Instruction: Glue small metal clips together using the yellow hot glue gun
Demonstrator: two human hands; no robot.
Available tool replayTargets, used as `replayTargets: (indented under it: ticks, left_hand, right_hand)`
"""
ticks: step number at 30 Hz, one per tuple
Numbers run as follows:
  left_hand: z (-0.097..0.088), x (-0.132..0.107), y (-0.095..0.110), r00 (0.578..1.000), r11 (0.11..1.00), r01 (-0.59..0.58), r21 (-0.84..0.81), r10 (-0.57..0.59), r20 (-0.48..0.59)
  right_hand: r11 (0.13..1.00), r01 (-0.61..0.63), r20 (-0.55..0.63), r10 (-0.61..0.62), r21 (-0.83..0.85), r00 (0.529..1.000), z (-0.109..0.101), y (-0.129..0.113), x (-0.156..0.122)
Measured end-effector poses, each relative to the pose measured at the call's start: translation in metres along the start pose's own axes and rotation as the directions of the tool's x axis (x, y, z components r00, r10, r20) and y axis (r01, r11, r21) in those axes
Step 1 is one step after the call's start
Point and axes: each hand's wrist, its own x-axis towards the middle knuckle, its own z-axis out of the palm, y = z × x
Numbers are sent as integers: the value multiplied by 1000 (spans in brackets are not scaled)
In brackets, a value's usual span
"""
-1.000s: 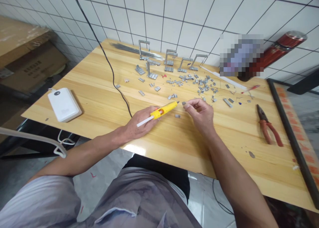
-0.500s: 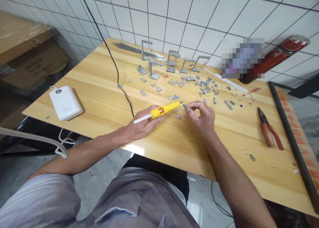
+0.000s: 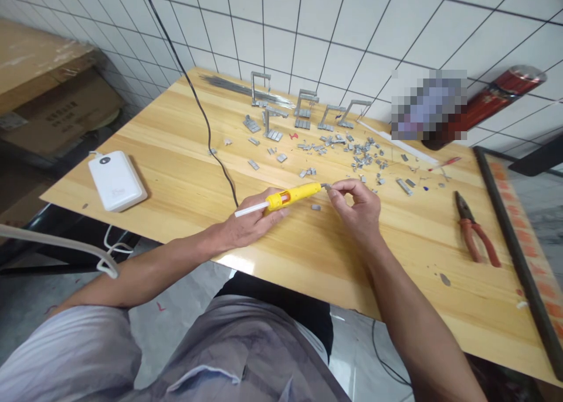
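Note:
My left hand (image 3: 248,220) is closed around a yellow glue gun (image 3: 292,195) with a white glue stick poking out of its back. The nozzle points right, at a small grey metal piece (image 3: 327,186) pinched in the fingers of my right hand (image 3: 357,205). Tip and piece touch or nearly touch, just above the wooden table (image 3: 185,173). Another small grey piece (image 3: 315,207) lies on the table right under them. The gun's black cord (image 3: 206,132) runs back across the table and up the tiled wall.
Several loose grey metal pieces (image 3: 360,153) are scattered behind my hands, with upright bent metal frames (image 3: 303,106) near the wall. Red-handled pliers (image 3: 472,229) lie at right. A white power bank (image 3: 116,180) sits at left. A red cylinder (image 3: 497,100) leans at the back right.
The glue gun tip and the pinched metal piece have closed the small gap between them. Both hands stayed in nearly the same spot.

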Motion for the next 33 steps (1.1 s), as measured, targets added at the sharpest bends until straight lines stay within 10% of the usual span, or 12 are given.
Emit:
replayTargets:
  ticks: [33]
  left_hand:
    - [8,-1,3,998,998,58,-9,-58,7]
  right_hand:
    - [984,-131,16,130,117,991,4,0,-2]
